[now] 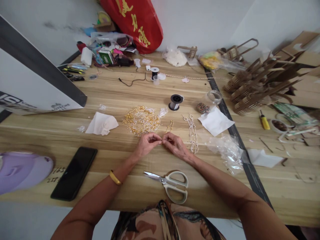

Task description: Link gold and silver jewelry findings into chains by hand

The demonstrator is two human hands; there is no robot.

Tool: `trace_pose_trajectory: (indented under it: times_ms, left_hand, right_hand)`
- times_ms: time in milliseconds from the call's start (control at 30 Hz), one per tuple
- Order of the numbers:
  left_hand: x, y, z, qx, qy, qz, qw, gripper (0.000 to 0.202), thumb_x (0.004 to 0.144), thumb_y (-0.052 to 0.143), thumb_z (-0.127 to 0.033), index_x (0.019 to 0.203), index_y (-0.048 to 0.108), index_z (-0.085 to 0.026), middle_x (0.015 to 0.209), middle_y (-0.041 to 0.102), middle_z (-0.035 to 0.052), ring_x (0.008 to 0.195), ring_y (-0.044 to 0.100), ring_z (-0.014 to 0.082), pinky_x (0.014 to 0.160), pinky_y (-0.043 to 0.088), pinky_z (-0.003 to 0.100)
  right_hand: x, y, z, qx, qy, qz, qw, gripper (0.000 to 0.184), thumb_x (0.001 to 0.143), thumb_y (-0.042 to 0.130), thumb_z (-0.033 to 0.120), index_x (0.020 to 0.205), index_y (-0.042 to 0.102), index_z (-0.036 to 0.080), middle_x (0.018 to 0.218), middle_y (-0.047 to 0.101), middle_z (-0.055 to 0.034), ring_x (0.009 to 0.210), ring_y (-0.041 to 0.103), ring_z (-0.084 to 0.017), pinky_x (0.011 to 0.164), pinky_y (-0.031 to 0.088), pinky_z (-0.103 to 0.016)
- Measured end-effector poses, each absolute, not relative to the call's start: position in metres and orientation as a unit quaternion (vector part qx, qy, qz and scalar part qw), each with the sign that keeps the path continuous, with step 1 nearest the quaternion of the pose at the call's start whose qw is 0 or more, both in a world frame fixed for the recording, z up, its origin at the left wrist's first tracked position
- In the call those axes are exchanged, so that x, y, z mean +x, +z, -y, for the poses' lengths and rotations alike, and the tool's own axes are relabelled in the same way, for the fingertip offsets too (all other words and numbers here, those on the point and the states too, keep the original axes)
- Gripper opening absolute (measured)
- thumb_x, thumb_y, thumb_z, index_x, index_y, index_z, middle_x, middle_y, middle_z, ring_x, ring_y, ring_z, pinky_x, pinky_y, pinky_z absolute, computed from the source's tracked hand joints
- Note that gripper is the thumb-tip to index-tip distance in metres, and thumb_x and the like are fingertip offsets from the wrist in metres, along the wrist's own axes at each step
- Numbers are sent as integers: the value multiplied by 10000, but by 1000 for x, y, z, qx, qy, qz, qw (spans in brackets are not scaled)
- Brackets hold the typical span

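Observation:
My left hand (147, 144) and my right hand (175, 144) meet fingertip to fingertip over the table, each closed in a pinch. Whatever sits between the fingertips is too small to make out, though a golden speck shows there. Just beyond them lies a short gold chain (171, 125). A pile of gold and silver beaded chain (140, 120) spreads out to the upper left of the hands. To the right, silver beaded strands (192, 135) stretch along the wood. White-handled scissors (172, 183) rest partly open in front of me, blades pointing left.
A spool of wire (175, 102) stands behind the hands, beside a glass jar (213, 97) with beads. White paper (216, 121) and clear plastic bags (230, 153) lie right. Left are a crumpled cloth (101, 124), a black phone (74, 174) and a large box (37, 83).

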State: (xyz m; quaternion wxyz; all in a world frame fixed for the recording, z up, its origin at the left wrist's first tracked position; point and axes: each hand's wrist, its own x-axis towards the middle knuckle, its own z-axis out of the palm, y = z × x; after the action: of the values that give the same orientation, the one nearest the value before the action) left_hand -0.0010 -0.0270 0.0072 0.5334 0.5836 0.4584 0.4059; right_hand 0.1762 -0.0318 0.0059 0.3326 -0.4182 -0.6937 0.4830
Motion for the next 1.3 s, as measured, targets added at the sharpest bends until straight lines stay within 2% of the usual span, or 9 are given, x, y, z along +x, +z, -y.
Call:
trace_pose_trajectory:
  times_ms: [233, 400, 533, 667, 967, 1300]
  left_hand:
    - [2, 4, 30, 630, 416, -461, 467, 93, 690, 638, -136, 782, 628, -125, 737, 672, 49, 681, 633, 132, 670, 519, 246]
    - [4, 4, 34, 694, 428, -469, 339, 238, 714, 605, -86, 937, 586, -167, 729, 648, 10, 668, 619, 117, 673, 522, 243]
    - [3, 4, 36, 767, 427, -431, 211, 128, 771, 571, -93, 868, 606, -169, 767, 642, 33, 705, 605, 131, 677, 507, 260]
    - [1, 5, 36, 807, 416, -391, 149, 111, 824, 536, -118, 871, 625, -165, 816, 639, 58, 769, 606, 144, 697, 505, 270]
    - [0, 3, 36, 816, 399, -395, 136, 125, 840, 516, -126, 828, 636, -162, 803, 636, 56, 763, 604, 140, 707, 497, 267]
    - [-2, 6, 36, 794, 362, -433, 229, 119, 832, 518, -146, 811, 632, -174, 800, 626, 53, 764, 582, 154, 725, 454, 277]
  right_hand:
    - [175, 7, 31, -418, 535, 658, 325, 254, 862, 520, 409, 825, 532, 158, 675, 483, 16, 599, 446, -98, 536, 343, -211]
    - [175, 5, 29, -413, 569, 632, 326, 294, 838, 539, 454, 805, 519, 162, 653, 483, 21, 561, 443, -94, 518, 359, -212]
    - [176, 3, 27, -409, 579, 626, 325, 307, 828, 548, 467, 806, 525, 162, 643, 491, 21, 562, 469, -98, 521, 378, -216]
    - [176, 1, 26, -412, 576, 631, 318, 316, 828, 550, 473, 801, 530, 159, 617, 496, 27, 537, 471, -92, 513, 367, -213]
    - [176, 1, 26, -407, 568, 638, 324, 299, 837, 540, 454, 800, 525, 157, 607, 472, 31, 535, 441, -88, 504, 361, -208]
    - [177, 4, 29, -416, 515, 679, 318, 268, 858, 512, 420, 816, 531, 156, 656, 466, 23, 581, 426, -92, 525, 332, -210]
